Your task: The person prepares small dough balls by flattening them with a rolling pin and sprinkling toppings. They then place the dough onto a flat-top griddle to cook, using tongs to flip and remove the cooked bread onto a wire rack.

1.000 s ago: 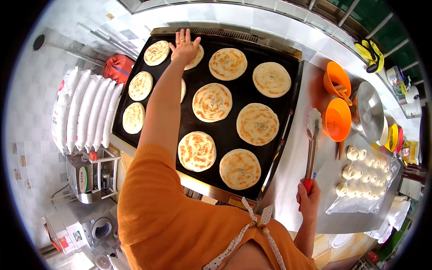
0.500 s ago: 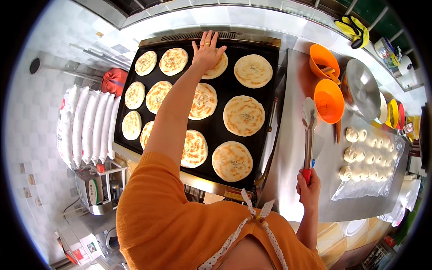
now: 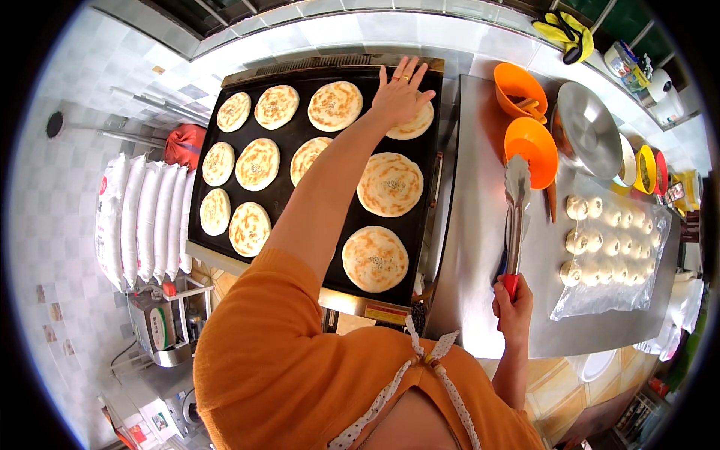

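My left hand point(image 3: 400, 94) is stretched out over the far right corner of a black griddle point(image 3: 296, 196). Its fingers are spread and hold nothing, and the palm covers part of a round browned flatbread point(image 3: 415, 124). Whether the palm presses on the bread or hovers just over it I cannot tell. Several more flatbreads, such as a big one point(image 3: 391, 184) below the hand, lie in rows on the griddle; my forearm hides some. At the steel table, my right hand point(image 3: 514, 307) grips the red handle of metal tongs point(image 3: 514, 225), tips pointing away from me.
On the steel table point(image 3: 480, 247) stand two orange bowls point(image 3: 530, 150) and a large metal bowl point(image 3: 595, 127). Dough balls point(image 3: 611, 244) sit in rows on a plastic sheet at right. White sacks point(image 3: 142, 217) lean left of the griddle. Yellow-black gloves point(image 3: 566, 34) lie on the sill.
My left hand has moved right along the far row, from the third flatbread to the last one. The view has shifted slightly. My right hand still holds the tongs.
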Available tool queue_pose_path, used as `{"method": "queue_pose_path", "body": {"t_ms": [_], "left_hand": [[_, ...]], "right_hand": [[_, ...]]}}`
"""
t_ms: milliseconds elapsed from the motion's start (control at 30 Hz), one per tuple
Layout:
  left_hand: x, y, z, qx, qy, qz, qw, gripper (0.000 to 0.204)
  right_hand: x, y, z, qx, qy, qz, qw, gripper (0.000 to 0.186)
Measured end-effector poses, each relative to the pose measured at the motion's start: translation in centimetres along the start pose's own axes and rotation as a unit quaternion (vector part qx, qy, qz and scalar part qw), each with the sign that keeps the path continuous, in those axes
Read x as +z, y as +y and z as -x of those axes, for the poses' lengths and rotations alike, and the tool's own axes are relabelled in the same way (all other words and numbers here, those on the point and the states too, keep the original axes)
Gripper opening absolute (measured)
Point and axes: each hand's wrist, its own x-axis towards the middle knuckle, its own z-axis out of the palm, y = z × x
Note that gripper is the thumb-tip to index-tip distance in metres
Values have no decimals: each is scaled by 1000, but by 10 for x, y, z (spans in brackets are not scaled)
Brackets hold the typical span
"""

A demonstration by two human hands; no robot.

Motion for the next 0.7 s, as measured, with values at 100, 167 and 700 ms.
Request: {"method": "queue_pose_path", "body": {"t_ms": [100, 167, 700], "left_hand": [[-8, 0, 4, -27, -11, 23, 999, 68], [-22, 0, 9, -27, 60, 101, 993, 69], [-119, -148, 360, -263, -24, -79, 961, 67]], "right_hand": [[-2, -1, 3, 10, -12, 21, 1000, 11], [-2, -2, 5, -9, -6, 1, 1000, 11], [41, -11, 25, -50, -107, 57, 991, 12]]}}
